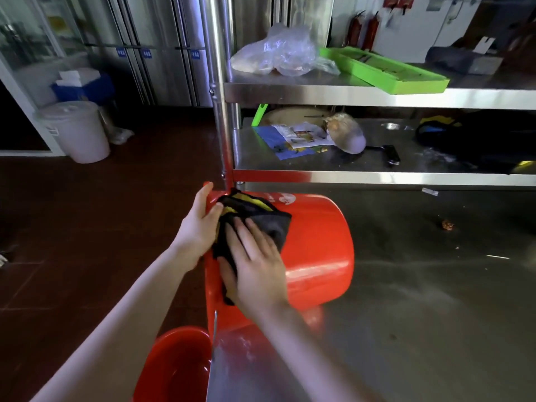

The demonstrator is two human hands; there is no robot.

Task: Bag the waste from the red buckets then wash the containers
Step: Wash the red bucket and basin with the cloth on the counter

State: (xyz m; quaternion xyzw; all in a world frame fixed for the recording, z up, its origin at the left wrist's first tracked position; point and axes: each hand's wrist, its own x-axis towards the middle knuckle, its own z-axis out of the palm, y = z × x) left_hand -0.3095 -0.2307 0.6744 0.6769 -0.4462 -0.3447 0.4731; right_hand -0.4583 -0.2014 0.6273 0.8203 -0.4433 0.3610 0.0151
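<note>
The red bucket (316,242) lies sideways; my left hand (198,224) grips its rim at ten o'clock to steady it, and my right hand (258,265), fingers spread flat, presses the cloth (269,221) on.

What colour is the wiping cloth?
The cloth on the red bucket is black with yellow stripes; head view.

Both bare forearms rose from the lower edge toward the frame centre. The left hand (200,224) gripped the rim of the red bucket (319,242), thumb raised. The right hand (255,265) lay flat, fingers spread, pressing the dark cloth (261,216).
</note>
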